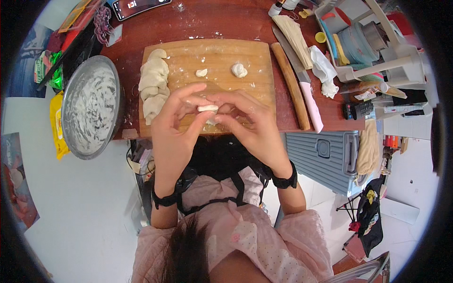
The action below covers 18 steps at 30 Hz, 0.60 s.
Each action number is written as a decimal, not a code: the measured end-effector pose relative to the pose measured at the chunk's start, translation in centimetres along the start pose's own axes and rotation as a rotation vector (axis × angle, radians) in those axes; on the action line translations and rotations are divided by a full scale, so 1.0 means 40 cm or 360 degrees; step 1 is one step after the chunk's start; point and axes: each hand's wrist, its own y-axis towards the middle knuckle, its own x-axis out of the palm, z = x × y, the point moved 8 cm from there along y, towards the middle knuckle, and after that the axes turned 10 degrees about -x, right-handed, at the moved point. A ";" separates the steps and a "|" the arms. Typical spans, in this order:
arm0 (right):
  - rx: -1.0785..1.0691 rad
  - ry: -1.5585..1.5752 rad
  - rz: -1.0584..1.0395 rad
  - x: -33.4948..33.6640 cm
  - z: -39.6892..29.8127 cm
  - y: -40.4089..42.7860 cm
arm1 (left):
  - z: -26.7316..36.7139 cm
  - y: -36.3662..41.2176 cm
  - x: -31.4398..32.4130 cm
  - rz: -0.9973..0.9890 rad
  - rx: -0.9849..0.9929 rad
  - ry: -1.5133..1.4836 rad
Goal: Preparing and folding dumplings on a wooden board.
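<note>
Above the near edge of the wooden board (219,53), my left hand (177,120) and my right hand (247,120) meet, fingertips pinching a small flat piece of white dough (207,108) between them. Part of another pale bit shows just beneath the fingers. A long twisted mass of dough (154,83) lies along the board's left side. Farther back on the board are a small dough scrap (201,73) and a rounder dough lump (239,70). White crumbs are scattered around them.
A flour-coated metal bowl (91,108) stands left of the board. To the right lie a wooden rolling pin (291,85), a knife with a pink handle (311,106) and crumpled tissue (322,65). A phone (139,7) lies at the back; a white rack (382,67) holds containers.
</note>
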 end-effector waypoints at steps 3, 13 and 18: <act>-0.0012 -0.0073 0.0010 -0.006 -0.010 0.002 | -0.002 -0.006 0.005 0.0022 -0.0047 -0.0042; -0.0268 -0.0453 0.0184 -0.028 -0.042 -0.001 | -0.001 -0.019 0.017 0.0022 -0.0187 -0.0176; -0.0312 -0.0506 0.0166 -0.032 -0.045 -0.001 | 0.003 -0.019 0.012 -0.0006 -0.0089 0.0079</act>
